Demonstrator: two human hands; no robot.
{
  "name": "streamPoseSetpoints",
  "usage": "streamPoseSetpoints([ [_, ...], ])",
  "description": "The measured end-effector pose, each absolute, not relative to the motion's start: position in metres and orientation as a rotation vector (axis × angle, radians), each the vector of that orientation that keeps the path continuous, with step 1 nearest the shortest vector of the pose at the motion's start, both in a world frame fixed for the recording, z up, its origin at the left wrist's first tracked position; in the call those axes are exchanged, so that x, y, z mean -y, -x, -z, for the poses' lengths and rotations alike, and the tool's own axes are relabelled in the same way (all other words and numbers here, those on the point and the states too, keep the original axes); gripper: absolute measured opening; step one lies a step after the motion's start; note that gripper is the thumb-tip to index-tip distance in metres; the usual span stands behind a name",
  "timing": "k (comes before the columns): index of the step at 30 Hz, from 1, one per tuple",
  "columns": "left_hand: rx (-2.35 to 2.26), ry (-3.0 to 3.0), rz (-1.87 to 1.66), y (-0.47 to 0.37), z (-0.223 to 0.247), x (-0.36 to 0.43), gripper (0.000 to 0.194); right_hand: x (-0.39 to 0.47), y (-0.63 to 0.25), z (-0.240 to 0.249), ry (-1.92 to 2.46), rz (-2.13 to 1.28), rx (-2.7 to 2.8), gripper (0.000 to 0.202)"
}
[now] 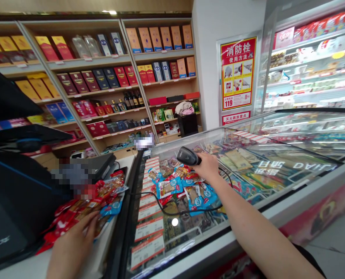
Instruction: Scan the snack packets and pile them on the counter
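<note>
My right hand [208, 166] is wrapped round the handle of a black barcode scanner [188, 156], held over the freezer's glass lid. Its black cable loops across the glass. Beneath and beside the scanner lie several blue, red and clear snack packets [169, 187] on the glass. At the lower left, my left hand [76, 240] rests against a heap of red snack packets [70, 217] on the white counter. Its fingers reach onto the packets; whether they grip one cannot be made out. A blue packet [112, 208] lies just beyond those fingers.
A dark checkout machine [12, 201] stands at the left. The glass-topped freezer [279, 199] extends to the right, with price labels [149, 225] along its left side. Shelves of boxes and bottles [102, 89] line the back wall. A lit refrigerated shelf [314, 69] is at the right.
</note>
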State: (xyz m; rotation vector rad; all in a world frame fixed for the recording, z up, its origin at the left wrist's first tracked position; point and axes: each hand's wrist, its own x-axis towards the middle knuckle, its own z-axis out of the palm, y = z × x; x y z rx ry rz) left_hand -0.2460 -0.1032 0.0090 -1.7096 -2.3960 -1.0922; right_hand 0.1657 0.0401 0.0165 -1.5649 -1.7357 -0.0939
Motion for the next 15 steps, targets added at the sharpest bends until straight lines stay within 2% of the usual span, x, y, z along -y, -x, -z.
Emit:
streamPoseSetpoints([
  [6,2.104,1.855,0.746,0.240,0.006,0.100,0.032,-0.038,-0.163,-0.016,1.564,0.059,1.767,0.027],
  [11,2.127,1.883,0.452,0.236,0.002,0.092,0.039,-0.040,-0.162,-0.014,1.552,0.030,1.764,0.026],
  [15,2.145,1.950,0.517,0.235,-0.007,0.095,0.030,-0.040,-0.162,-0.014,1.557,0.016,1.786,0.027],
])
